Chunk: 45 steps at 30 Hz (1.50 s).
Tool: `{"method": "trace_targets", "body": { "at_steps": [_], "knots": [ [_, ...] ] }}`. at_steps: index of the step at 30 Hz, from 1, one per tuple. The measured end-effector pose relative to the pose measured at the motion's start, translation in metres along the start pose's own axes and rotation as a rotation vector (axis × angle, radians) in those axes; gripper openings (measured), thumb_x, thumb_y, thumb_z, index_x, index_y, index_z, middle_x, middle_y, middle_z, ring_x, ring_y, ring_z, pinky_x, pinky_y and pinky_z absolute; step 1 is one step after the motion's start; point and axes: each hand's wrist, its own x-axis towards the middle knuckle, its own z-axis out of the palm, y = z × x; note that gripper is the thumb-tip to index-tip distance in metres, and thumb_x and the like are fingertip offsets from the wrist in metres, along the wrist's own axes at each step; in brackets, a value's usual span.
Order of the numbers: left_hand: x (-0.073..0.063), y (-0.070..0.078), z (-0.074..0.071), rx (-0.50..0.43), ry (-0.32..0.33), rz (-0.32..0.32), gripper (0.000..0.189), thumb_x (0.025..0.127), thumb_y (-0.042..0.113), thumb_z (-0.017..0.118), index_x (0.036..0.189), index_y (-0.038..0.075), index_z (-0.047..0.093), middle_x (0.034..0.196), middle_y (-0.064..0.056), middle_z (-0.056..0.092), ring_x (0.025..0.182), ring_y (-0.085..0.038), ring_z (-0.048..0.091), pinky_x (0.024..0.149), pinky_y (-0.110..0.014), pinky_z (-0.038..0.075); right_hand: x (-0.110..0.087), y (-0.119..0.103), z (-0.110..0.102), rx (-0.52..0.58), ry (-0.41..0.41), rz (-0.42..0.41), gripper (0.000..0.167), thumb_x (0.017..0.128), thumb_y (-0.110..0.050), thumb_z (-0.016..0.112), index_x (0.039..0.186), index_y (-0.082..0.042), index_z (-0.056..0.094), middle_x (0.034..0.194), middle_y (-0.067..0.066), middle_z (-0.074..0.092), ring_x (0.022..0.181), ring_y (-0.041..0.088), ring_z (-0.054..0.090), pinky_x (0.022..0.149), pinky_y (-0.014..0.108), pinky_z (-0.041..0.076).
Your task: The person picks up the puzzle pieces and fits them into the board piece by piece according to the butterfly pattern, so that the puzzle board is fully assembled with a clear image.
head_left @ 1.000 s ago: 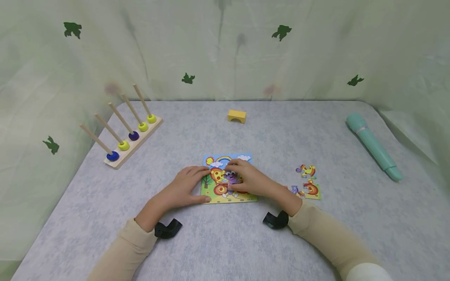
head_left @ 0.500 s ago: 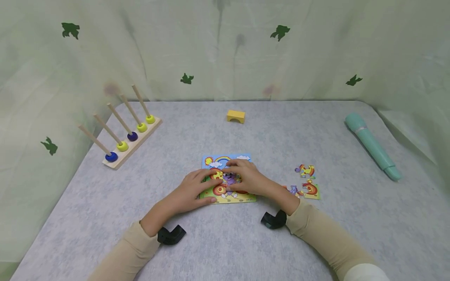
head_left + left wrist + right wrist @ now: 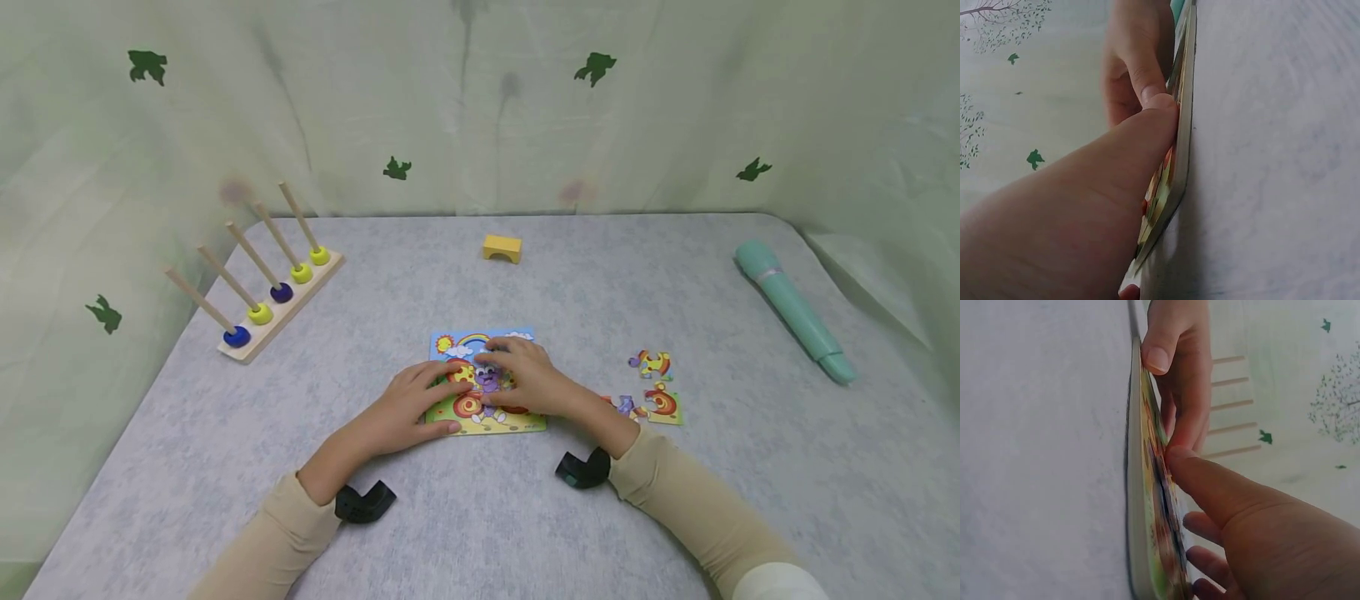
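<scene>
A square butterfly jigsaw puzzle lies flat at the middle of the table, with a sun and rainbow along its top. My left hand rests over its left side, fingers spread, thumb at the lower edge. From the right, my right hand reaches over it, thumb and fingertips apart on either side of the purple butterfly head piece. In the right wrist view, that hand's thumb meets the left index finger at the puzzle's surface. Both hands hide parts of the picture.
Loose puzzle pieces lie right of the puzzle, partly behind the right wrist. A yellow arch block sits at the back. A wooden peg stand with beads is at left, a teal microphone-shaped toy at right.
My left hand has moved right, its fingers coming from the puzzle's left edge farther onto the picture. My right hand has barely shifted over the butterfly's head.
</scene>
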Motion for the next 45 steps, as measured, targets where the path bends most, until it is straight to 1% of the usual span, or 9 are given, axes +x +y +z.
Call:
{"method": "trace_targets", "body": {
  "at_steps": [4, 12, 17, 20, 23, 27, 34, 38, 45],
  "knots": [
    [0.000, -0.001, 0.000, -0.007, 0.003, -0.001, 0.055, 0.086, 0.051, 0.052, 0.133, 0.025, 0.045, 0.142, -0.001, 0.028, 0.128, -0.029, 0.022, 0.099, -0.051, 0.019, 0.000, 0.002, -0.001, 0.022, 0.003, 0.014, 0.053, 0.081, -0.036, 0.066, 0.128, -0.013, 0.051, 0.136, 0.007, 0.037, 0.126, 0.026, 0.028, 0.101, 0.049, 0.017],
    [-0.001, -0.002, 0.000, -0.031, 0.005, -0.001, 0.065, 0.079, 0.058, 0.055, 0.134, 0.025, 0.044, 0.143, -0.001, 0.026, 0.128, -0.030, 0.021, 0.099, -0.053, 0.017, 0.000, 0.001, -0.003, -0.017, -0.018, 0.027, 0.054, 0.082, -0.039, 0.064, 0.129, -0.015, 0.050, 0.137, 0.007, 0.036, 0.127, 0.027, 0.026, 0.101, 0.050, 0.017],
    [0.000, -0.003, 0.001, -0.025, -0.005, 0.001, 0.066, 0.079, 0.060, 0.054, 0.134, 0.026, 0.043, 0.143, 0.000, 0.026, 0.128, -0.029, 0.020, 0.099, -0.052, 0.017, -0.002, -0.003, -0.015, 0.109, -0.048, 0.068, 0.059, 0.082, -0.035, 0.065, 0.132, -0.013, 0.045, 0.138, 0.009, 0.034, 0.127, 0.026, 0.027, 0.101, 0.047, 0.022],
    [0.000, -0.004, 0.001, -0.022, -0.011, -0.005, 0.066, 0.079, 0.061, 0.053, 0.134, 0.027, 0.043, 0.143, 0.001, 0.026, 0.128, -0.028, 0.020, 0.099, -0.051, 0.017, -0.007, -0.006, -0.028, 0.197, -0.012, 0.075, 0.060, 0.082, -0.029, 0.067, 0.133, -0.010, 0.043, 0.137, 0.009, 0.033, 0.126, 0.025, 0.029, 0.099, 0.045, 0.027],
    [0.000, -0.005, 0.002, -0.027, -0.018, -0.018, 0.066, 0.079, 0.061, 0.053, 0.135, 0.027, 0.043, 0.143, 0.001, 0.025, 0.128, -0.028, 0.020, 0.100, -0.050, 0.016, -0.017, -0.007, -0.044, 0.227, 0.061, 0.057, 0.060, 0.081, -0.026, 0.068, 0.133, -0.011, 0.042, 0.137, 0.007, 0.034, 0.126, 0.022, 0.030, 0.099, 0.044, 0.029],
    [-0.001, -0.004, 0.002, -0.037, -0.021, -0.026, 0.067, 0.078, 0.060, 0.054, 0.135, 0.027, 0.043, 0.143, 0.001, 0.025, 0.128, -0.028, 0.019, 0.101, -0.049, 0.015, -0.040, -0.002, -0.065, 0.228, 0.170, 0.035, 0.063, 0.079, -0.026, 0.069, 0.134, -0.015, 0.040, 0.137, 0.003, 0.035, 0.126, 0.020, 0.030, 0.098, 0.045, 0.030],
    [0.000, -0.002, 0.000, -0.049, -0.022, -0.025, 0.066, 0.078, 0.058, 0.057, 0.134, 0.025, 0.044, 0.143, 0.000, 0.026, 0.128, -0.028, 0.019, 0.100, -0.050, 0.016, -0.083, 0.023, -0.092, 0.178, 0.312, 0.066, 0.067, 0.076, -0.024, 0.072, 0.134, -0.011, 0.040, 0.135, 0.007, 0.038, 0.124, 0.027, 0.032, 0.093, 0.052, 0.033],
    [0.000, -0.002, -0.001, -0.055, -0.019, -0.030, 0.067, 0.078, 0.058, 0.057, 0.134, 0.025, 0.044, 0.143, 0.000, 0.026, 0.128, -0.028, 0.019, 0.101, -0.049, 0.015, -0.099, 0.043, -0.098, 0.199, 0.334, 0.117, 0.066, 0.077, -0.020, 0.071, 0.135, -0.010, 0.040, 0.135, 0.010, 0.038, 0.121, 0.031, 0.034, 0.089, 0.056, 0.033],
    [0.000, -0.002, 0.000, -0.054, -0.024, -0.029, 0.066, 0.078, 0.057, 0.058, 0.134, 0.025, 0.044, 0.143, 0.000, 0.026, 0.128, -0.028, 0.019, 0.100, -0.050, 0.015, -0.116, 0.073, -0.094, 0.209, 0.288, 0.250, 0.067, 0.078, -0.027, 0.070, 0.134, -0.006, 0.039, 0.134, 0.014, 0.036, 0.117, 0.034, 0.035, 0.089, 0.058, 0.031]
  ]
}}
